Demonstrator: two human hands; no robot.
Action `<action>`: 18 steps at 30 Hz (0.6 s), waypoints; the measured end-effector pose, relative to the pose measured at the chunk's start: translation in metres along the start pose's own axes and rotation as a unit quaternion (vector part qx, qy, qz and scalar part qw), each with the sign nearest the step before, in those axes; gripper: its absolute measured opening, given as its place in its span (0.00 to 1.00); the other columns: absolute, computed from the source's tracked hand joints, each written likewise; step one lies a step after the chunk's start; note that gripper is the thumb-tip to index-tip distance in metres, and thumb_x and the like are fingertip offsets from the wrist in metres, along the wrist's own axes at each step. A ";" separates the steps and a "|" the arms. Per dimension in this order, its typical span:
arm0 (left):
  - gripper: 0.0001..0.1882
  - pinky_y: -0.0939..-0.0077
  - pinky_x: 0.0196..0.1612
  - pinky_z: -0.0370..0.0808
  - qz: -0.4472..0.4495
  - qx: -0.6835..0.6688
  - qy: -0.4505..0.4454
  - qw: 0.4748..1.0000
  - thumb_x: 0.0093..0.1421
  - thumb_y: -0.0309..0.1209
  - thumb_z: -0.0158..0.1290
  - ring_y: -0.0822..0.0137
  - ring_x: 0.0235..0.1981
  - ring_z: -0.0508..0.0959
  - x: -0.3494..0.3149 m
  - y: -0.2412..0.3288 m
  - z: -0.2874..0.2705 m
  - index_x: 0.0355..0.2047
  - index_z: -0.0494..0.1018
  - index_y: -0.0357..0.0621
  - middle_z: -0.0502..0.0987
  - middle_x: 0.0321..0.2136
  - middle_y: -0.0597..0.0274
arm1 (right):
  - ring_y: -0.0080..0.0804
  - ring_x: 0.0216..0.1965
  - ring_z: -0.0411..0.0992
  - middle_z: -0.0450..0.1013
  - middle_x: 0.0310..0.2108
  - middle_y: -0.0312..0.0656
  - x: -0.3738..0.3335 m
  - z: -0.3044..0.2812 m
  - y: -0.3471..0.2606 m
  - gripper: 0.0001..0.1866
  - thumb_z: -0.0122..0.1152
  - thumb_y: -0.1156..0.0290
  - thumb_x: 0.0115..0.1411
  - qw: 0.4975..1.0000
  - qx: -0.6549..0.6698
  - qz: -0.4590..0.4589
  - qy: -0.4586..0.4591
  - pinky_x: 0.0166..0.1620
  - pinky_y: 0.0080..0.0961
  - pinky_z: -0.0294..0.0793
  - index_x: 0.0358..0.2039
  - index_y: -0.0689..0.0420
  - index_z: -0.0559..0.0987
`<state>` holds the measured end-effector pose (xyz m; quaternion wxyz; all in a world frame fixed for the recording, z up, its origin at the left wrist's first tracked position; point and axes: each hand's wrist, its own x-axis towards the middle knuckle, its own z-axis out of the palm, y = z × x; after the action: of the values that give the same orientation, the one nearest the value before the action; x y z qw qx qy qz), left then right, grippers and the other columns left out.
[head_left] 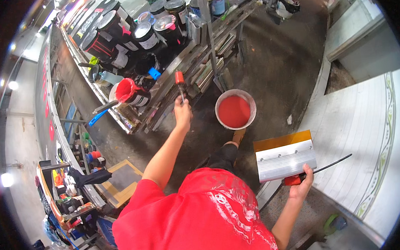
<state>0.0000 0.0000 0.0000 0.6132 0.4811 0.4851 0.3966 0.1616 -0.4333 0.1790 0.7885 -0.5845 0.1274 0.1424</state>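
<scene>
My left hand (183, 113) is closed around a slim tool with a red end (179, 78), which points away from me. My right hand (302, 184) grips a wide squeegee (285, 160) with a grooved metal holder and an amber blade edge. Under those fingers shows something red (292, 180), and a thin black rod (333, 164) sticks out to the right; how they join the squeegee is hidden. Between my hands and farther off, a pale bucket (234, 93) holds red ink or paint. To the left, an open can (141, 99) is smeared red around its mouth.
Several lidded ink cans (147, 36) crowd the worktable (167, 79) at the far left. Its post (210, 39) stands beyond my left hand. A white panelled surface (343, 132) lies on the right. Lower left are a framed screen (121, 182) and a cluttered rack (73, 197).
</scene>
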 end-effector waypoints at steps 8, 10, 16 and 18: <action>0.16 0.65 0.45 0.69 0.019 0.189 0.281 0.941 0.56 0.27 0.51 0.59 0.37 0.74 0.142 -0.014 -0.011 0.43 0.64 0.35 0.74 0.35 0.51 | 0.26 0.27 0.70 0.71 0.34 0.39 0.088 0.063 -0.053 0.20 0.66 0.70 0.49 0.996 -0.089 0.009 0.000 0.27 0.22 0.69 0.42 0.62 0.72; 0.19 0.60 0.48 0.68 0.039 0.198 0.312 0.928 0.56 0.27 0.49 0.51 0.39 0.75 0.150 -0.016 0.006 0.48 0.63 0.33 0.74 0.38 0.45 | 0.25 0.25 0.69 0.71 0.32 0.39 0.115 0.067 -0.067 0.20 0.67 0.71 0.48 0.995 -0.096 0.001 0.007 0.26 0.21 0.70 0.41 0.63 0.72; 0.34 0.50 0.53 0.64 0.077 0.516 0.322 0.790 0.52 0.29 0.53 0.45 0.52 0.66 0.183 0.008 0.005 0.60 0.59 0.40 0.65 0.50 0.43 | 0.24 0.22 0.68 0.70 0.28 0.37 0.177 0.103 -0.075 0.15 0.66 0.72 0.50 0.994 -0.109 -0.005 -0.016 0.25 0.21 0.69 0.37 0.61 0.72; 0.31 0.47 0.55 0.64 0.015 0.565 0.278 0.777 0.55 0.29 0.52 0.47 0.55 0.64 0.169 0.031 0.031 0.61 0.61 0.47 0.62 0.55 0.50 | 0.24 0.21 0.68 0.70 0.27 0.37 0.200 0.112 -0.069 0.15 0.67 0.72 0.50 0.994 -0.107 0.000 -0.022 0.24 0.21 0.69 0.36 0.59 0.72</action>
<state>0.0655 0.1620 -0.0035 0.0632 0.6172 0.7640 0.1772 0.3766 -0.3302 0.1986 0.7240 -0.6623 0.0942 0.1679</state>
